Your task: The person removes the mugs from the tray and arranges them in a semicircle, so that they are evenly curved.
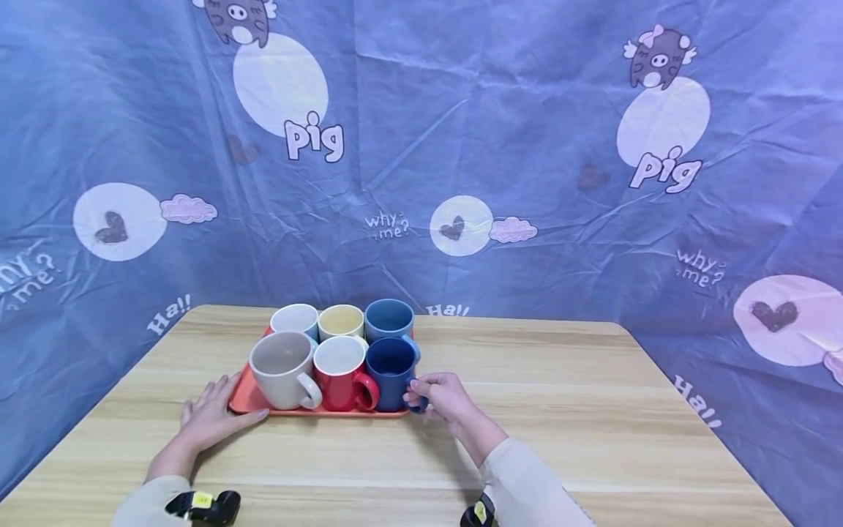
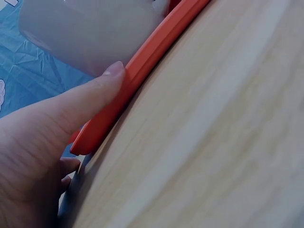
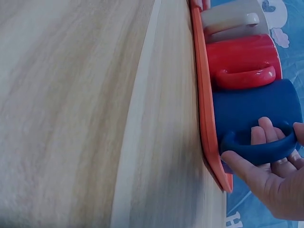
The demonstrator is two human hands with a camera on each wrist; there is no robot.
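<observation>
A coral-red tray [image 1: 249, 394] carries several mugs in two rows. My left hand [image 1: 212, 417] lies at its front left corner, thumb laid along the rim and fingers spread beside the left edge; the thumb [image 2: 90, 97] touches the rim in the left wrist view. A navy mug [image 1: 390, 375] stands at the tray's front right, and the right hand [image 1: 443, 399] holds it by its handle [image 3: 261, 152], fingers reaching through the loop. Left of it are a red mug [image 1: 337, 386] and a large light grey mug [image 1: 279, 377] whose handle points right.
Behind stand a white-and-blue mug [image 1: 294, 320], a pale yellow mug [image 1: 341, 322] and a slate-blue mug [image 1: 388, 320]. The tray sits near the back of a wooden table [image 1: 553, 410], with a blue printed cloth [image 1: 408, 146] hanging beyond it.
</observation>
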